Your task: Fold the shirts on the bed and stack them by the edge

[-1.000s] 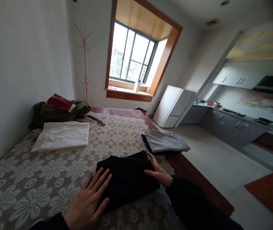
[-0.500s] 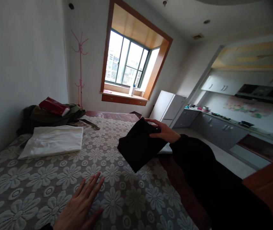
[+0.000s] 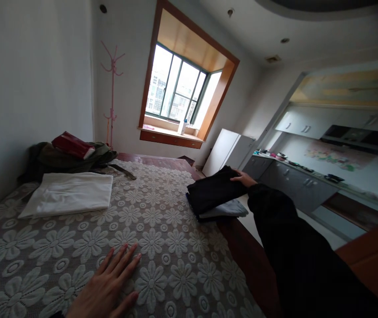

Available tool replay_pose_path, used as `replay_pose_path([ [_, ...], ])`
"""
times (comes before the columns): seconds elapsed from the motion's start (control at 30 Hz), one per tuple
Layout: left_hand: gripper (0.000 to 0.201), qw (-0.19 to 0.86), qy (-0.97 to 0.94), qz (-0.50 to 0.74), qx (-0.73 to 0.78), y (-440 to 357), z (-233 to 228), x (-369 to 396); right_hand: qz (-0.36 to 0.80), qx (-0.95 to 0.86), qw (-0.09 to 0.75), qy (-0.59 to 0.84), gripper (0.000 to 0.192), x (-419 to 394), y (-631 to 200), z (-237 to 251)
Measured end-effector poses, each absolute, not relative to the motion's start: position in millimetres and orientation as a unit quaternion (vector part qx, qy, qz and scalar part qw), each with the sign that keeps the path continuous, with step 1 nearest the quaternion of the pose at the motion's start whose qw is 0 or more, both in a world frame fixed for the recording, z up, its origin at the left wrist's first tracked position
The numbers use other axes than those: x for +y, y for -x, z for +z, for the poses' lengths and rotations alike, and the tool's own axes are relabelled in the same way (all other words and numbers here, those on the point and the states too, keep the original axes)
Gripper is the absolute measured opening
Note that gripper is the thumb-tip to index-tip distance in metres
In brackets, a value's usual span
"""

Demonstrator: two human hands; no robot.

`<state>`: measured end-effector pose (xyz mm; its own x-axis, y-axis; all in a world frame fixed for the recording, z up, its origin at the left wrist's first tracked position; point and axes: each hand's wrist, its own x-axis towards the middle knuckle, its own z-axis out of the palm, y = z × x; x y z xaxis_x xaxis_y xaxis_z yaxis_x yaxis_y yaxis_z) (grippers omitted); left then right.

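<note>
My right hand (image 3: 243, 179) grips the right edge of a folded black garment (image 3: 213, 189), with its fingertips over the cloth. The garment lies over or just above a small pile at the table's right side, where a folded light grey cloth (image 3: 224, 208) and dark cloth show beneath it. I cannot tell whether it rests fully on them. My left hand (image 3: 109, 282) lies flat, fingers spread, on the flowered lace tablecloth (image 3: 152, 240). A folded white cloth (image 3: 71, 191) lies at the left of the table, apart from both hands.
A dark green bag or jacket (image 3: 39, 161) with a red box (image 3: 73, 145) on it sits at the far left against the wall. The brown table edge (image 3: 245, 265) runs along the right. Beyond stand a pink coat rack (image 3: 112, 97), a white fridge (image 3: 227, 152) and kitchen cabinets (image 3: 291, 176).
My right hand has carried the black garment right and away from me, onto or over the pile at the table's edge. My left hand stays flat on the tablecloth.
</note>
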<state>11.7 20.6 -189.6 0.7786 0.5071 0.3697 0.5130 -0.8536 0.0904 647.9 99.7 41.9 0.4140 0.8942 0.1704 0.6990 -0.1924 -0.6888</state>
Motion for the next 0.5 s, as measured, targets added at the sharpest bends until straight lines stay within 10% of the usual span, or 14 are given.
replay_pose_path([
  [0.2,0.075,-0.008,0.942,-0.18,-0.282,-12,-184,18,0.107,-0.49,0.305,0.809,0.1,82,-666,-33],
  [0.5,0.081,0.006,0.943,-0.193,-0.271,-13,-183,20,0.109,-0.562,0.253,0.78,0.076,87,-692,-35],
])
